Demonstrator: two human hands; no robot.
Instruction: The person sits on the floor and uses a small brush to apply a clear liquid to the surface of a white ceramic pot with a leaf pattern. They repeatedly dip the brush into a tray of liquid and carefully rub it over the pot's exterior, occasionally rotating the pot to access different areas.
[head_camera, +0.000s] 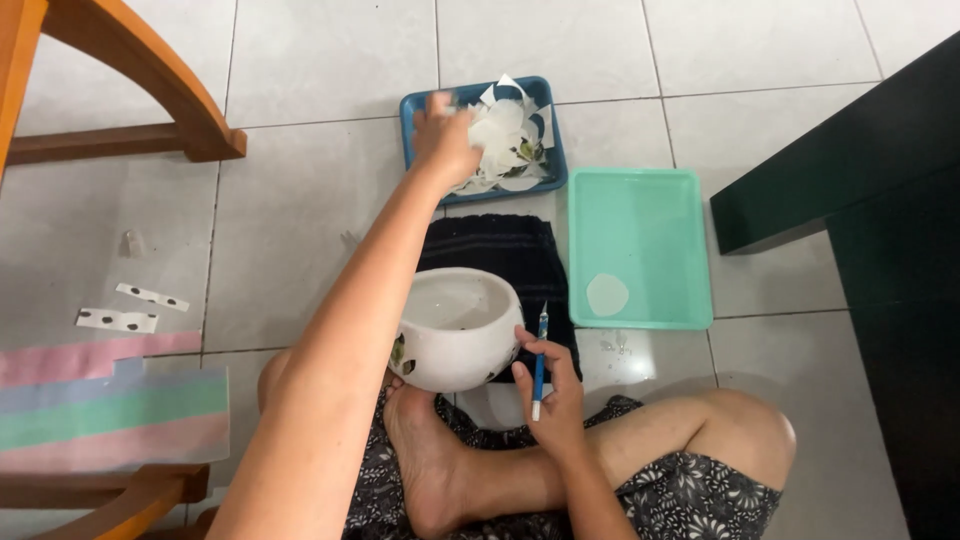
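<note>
Left hand stretched far over blue tray, motion-blurred; fingers bent down onto paper cutouts, actual pinch impossible to tell. Cutouts: thin white curved scraps, some with dark-green print, heaped loose in right part of tray, a few poking over far rim.

Right hand near, fingers closed around thin blue paintbrush, upright, tip pointing far, light end pointing near. Fingertips touching right wall of white bowl.

Bowl: round, smooth, glossy ceramic, wide mouth, a few dark-green patches stuck low on outer wall. Interior looks pale; contents unclear. Sits on near edge of black ribbed cloth, just beyond bare foot; left forearm crosses its left rim.

Mint-green tray, rectangular plastic with rounded corners, right of cloth, touching or nearly touching blue tray; one pale round disc in near-left corner.

Floor: pale glossy tiles. Left: two spotted paper strips, pastel striped sheet cut by frame edge. Orange wooden chair legs far left and near left, cropped. Dark furniture edge at right, cropped, close beside mint tray. Open floor far of trays and left of cloth.
</note>
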